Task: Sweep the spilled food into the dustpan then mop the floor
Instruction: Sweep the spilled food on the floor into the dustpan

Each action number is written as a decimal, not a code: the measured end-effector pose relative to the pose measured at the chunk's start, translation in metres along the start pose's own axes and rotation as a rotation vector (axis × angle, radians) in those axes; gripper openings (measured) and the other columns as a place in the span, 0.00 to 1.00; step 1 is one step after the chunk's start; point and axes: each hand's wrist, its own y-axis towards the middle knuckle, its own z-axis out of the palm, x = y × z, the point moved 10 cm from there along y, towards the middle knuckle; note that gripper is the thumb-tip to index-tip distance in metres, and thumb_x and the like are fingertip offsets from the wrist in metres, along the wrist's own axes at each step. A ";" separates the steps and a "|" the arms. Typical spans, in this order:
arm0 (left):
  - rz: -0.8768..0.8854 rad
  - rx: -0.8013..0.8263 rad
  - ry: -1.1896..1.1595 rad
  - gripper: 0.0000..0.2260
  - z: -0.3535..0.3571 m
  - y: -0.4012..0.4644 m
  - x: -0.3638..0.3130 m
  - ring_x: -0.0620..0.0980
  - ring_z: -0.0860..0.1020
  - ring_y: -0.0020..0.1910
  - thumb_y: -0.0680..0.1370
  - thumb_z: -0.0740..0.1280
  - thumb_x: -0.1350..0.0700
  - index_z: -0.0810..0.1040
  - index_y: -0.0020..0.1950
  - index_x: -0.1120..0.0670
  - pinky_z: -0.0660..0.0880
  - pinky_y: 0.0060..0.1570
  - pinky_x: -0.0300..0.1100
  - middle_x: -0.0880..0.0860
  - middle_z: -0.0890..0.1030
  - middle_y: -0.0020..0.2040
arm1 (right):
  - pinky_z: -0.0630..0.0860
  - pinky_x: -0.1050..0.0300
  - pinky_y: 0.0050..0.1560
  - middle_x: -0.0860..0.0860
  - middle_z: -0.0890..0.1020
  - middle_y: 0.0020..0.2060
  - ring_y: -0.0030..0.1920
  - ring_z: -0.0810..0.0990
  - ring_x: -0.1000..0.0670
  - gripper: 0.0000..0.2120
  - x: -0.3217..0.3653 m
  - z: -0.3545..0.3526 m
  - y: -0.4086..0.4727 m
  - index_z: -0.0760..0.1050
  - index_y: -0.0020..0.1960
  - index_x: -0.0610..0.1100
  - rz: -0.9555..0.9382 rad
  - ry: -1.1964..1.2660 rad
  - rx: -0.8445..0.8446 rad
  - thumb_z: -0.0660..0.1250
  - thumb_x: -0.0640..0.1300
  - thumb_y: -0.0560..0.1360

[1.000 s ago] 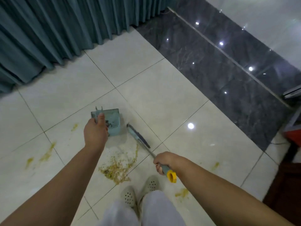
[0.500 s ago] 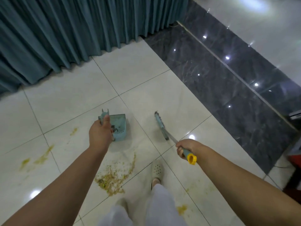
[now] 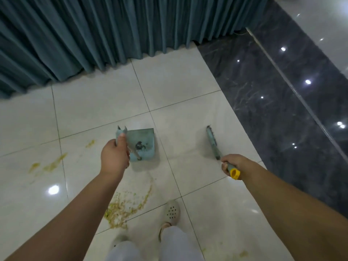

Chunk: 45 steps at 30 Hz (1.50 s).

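Observation:
My left hand [image 3: 114, 157] grips the handle of a pale blue dustpan [image 3: 144, 141], which hangs just above the white floor tiles with a few dark crumbs in it. My right hand [image 3: 232, 163] is closed around the yellow-tipped handle of a small blue brush [image 3: 211, 141], held out to the right of the dustpan, its bristle head pointing away from me. A pile of yellowish spilled food [image 3: 122, 209] lies on the tiles near my feet, below my left forearm. Smaller smears [image 3: 49, 165] mark the tile at the left.
Teal curtains [image 3: 113, 31] hang along the far edge of the floor. A dark marble strip [image 3: 273, 102] runs along the right. My two feet in pale perforated shoes [image 3: 171, 211] stand just right of the food pile. More yellow spots [image 3: 243, 253] lie at lower right.
The brush has swung away from the food pile out to the right and farther from the dustpan. The view has tilted up toward the curtains, and I have stepped forward.

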 end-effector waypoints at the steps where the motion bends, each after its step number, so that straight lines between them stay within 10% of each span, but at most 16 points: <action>1: 0.001 -0.012 -0.007 0.20 0.001 0.001 -0.002 0.51 0.68 0.25 0.80 0.56 0.43 0.73 0.40 0.59 0.65 0.23 0.40 0.54 0.73 0.30 | 0.68 0.70 0.16 0.44 0.68 0.33 0.11 0.66 0.53 0.07 0.004 0.005 0.004 0.66 0.41 0.37 0.006 -0.041 0.010 0.58 0.34 0.79; 15: -0.034 -0.196 0.007 0.21 -0.021 0.003 0.002 0.55 0.72 0.32 0.80 0.56 0.41 0.74 0.44 0.59 0.71 0.34 0.48 0.58 0.76 0.36 | 0.71 0.59 0.39 0.44 0.73 0.32 0.30 0.71 0.50 0.10 -0.073 0.112 -0.011 0.70 0.57 0.34 0.059 -0.745 0.199 0.58 0.36 0.77; 21: -0.021 -0.304 0.034 0.24 -0.051 0.003 0.001 0.67 0.79 0.43 0.79 0.55 0.40 0.74 0.45 0.61 0.77 0.41 0.55 0.66 0.80 0.46 | 0.69 0.66 0.20 0.45 0.71 0.32 0.16 0.69 0.53 0.07 -0.092 0.134 -0.040 0.67 0.55 0.37 0.148 -0.682 0.297 0.58 0.35 0.77; 32: -0.091 -0.452 0.000 0.26 -0.121 -0.003 0.019 0.65 0.80 0.46 0.80 0.53 0.41 0.74 0.50 0.64 0.78 0.46 0.57 0.66 0.80 0.47 | 0.66 0.69 0.16 0.47 0.69 0.17 0.14 0.65 0.53 0.05 -0.037 0.156 -0.063 0.67 0.44 0.37 0.093 -0.650 0.282 0.57 0.35 0.79; 45: -0.165 -0.494 -0.133 0.20 -0.202 -0.007 0.109 0.51 0.70 0.25 0.77 0.56 0.38 0.72 0.37 0.54 0.66 0.26 0.40 0.53 0.74 0.30 | 0.69 0.67 0.18 0.44 0.71 0.31 0.16 0.68 0.53 0.08 -0.019 0.277 -0.014 0.65 0.44 0.38 -0.096 -0.820 0.231 0.58 0.41 0.80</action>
